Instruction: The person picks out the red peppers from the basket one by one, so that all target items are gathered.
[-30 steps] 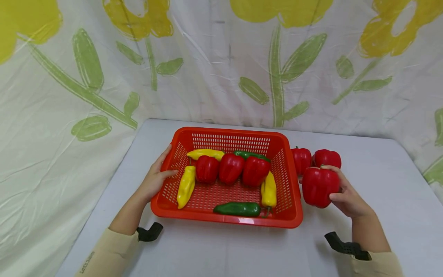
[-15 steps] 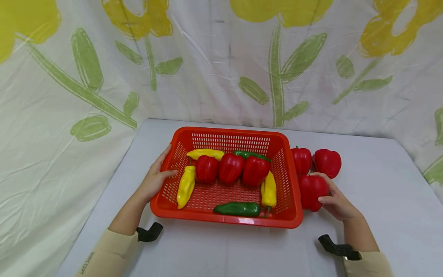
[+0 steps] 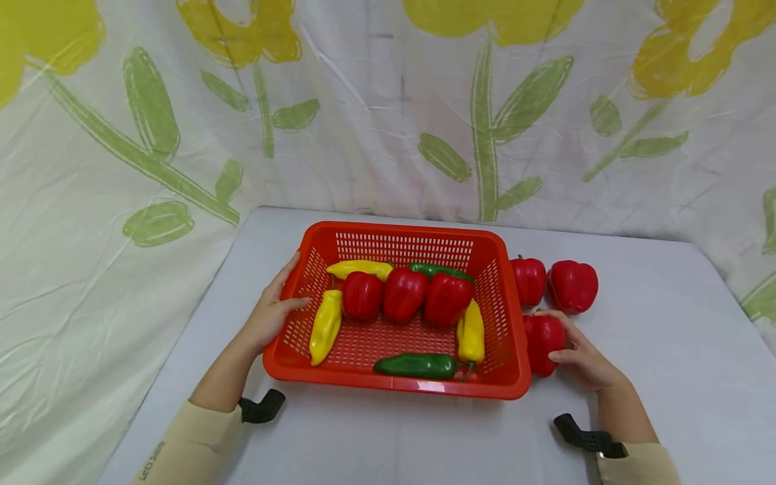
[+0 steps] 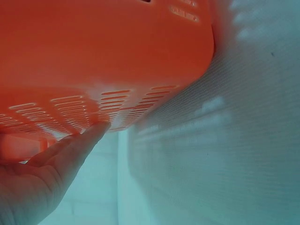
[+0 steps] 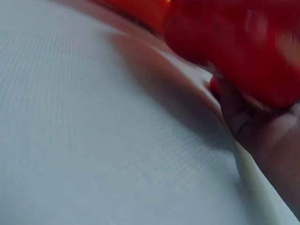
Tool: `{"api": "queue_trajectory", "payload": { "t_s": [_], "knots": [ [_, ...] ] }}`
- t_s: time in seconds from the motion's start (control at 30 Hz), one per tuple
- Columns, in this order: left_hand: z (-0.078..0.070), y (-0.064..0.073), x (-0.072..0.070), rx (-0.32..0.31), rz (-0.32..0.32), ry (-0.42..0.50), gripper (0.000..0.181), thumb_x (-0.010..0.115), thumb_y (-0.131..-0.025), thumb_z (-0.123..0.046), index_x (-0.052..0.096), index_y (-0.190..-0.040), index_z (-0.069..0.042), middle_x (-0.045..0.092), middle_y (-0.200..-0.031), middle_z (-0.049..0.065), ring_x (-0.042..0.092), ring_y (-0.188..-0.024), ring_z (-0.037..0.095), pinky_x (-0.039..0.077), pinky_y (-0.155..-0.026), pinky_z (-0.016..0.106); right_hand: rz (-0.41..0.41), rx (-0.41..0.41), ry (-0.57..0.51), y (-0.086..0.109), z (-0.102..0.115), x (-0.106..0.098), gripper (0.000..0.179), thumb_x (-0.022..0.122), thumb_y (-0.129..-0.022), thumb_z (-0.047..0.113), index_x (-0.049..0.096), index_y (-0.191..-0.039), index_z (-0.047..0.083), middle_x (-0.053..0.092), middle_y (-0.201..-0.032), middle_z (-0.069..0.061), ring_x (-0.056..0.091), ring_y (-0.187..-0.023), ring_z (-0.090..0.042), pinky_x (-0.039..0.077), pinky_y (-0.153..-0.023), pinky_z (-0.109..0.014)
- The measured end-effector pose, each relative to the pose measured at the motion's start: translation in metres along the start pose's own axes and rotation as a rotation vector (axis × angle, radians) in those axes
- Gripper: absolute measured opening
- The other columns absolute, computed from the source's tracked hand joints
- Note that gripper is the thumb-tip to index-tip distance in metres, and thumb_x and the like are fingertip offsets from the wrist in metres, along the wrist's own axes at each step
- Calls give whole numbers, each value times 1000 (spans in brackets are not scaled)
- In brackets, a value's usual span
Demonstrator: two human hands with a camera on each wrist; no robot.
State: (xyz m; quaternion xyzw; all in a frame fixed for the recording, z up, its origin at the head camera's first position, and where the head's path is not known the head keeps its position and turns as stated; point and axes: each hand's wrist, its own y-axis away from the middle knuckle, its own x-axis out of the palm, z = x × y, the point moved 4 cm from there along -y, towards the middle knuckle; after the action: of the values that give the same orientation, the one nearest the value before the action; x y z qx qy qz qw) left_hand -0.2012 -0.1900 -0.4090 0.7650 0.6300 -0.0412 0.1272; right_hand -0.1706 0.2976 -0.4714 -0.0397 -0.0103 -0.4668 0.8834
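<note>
The person's left hand holds the side of a red basket. The thumb is over the edge on the inside, and the other fingers lie along the outside wall. The right hand grips a big red pepper, with the thumb on the near side and the fingers round the far side. This pepper is just outside the basket, on the side by the right hand. It is hard to tell if it touches the basket or the table.

Two more red peppers sit on the table, just past the right hand. The basket is between the two hands. In the middle of it, three red peppers sit in a row. One yellow pepper is just beside the left thumb, and another yellow pepper lies farther away from that hand, behind the row. A third yellow pepper is at the end nearer the right hand. A long green pepper lies close to the person, between the hands. Another green pepper is partly hidden behind the row.
</note>
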Motion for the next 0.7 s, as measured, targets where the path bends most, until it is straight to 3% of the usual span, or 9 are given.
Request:
{"api": "queue_trajectory", "payload": {
  "t_s": [0.4,0.7],
  "knots": [
    [0,0,0,-10,-1,-2,75,44,-92,-3,8,-151,-31,16,-156,6,41,-127,38,53,-86,39,-18,-17,61,-2,-1,0,64,51,-82,-8,35,-137,20,51,-128,11,53,-112,-4,56,-82,-29],
    [0,0,0,-11,0,-4,75,45,-92,-2,7,-151,-30,14,-157,5,39,-129,36,52,-89,37,0,-45,-4,-3,1,-2,63,44,-79,-6,40,-136,21,53,-125,10,52,-111,-4,55,-82,-28]
  ]
}}
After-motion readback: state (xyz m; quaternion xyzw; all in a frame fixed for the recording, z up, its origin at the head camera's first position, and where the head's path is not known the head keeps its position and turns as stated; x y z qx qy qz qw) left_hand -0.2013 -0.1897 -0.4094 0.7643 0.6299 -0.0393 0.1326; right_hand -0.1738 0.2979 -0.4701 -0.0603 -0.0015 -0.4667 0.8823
